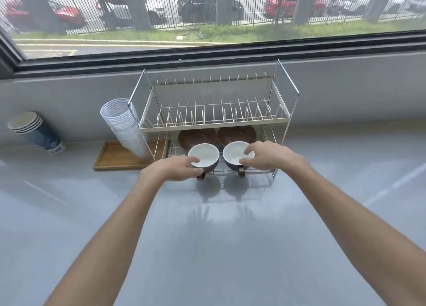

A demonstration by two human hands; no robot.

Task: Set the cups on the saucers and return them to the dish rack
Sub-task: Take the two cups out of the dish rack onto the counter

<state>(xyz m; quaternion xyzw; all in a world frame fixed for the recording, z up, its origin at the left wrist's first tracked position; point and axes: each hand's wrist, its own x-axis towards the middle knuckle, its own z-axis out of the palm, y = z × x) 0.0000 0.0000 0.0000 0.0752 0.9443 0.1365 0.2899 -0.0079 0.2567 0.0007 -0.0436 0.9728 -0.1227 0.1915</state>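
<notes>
Two brown cups with white insides stand side by side at the front of the dish rack's lower shelf. My left hand grips the left cup at its near rim, fingers curled over the edge. My right hand grips the right cup the same way, with a finger inside the rim. Each cup's brown handle points toward me. Behind them, two brown saucers, left and right, lie on the same shelf, partly hidden under the upper tier.
A tilted stack of clear plastic cups leans on a wooden tray left of the rack. A stack of paper cups lies further left. The grey counter spreads in front, and a window ledge runs behind.
</notes>
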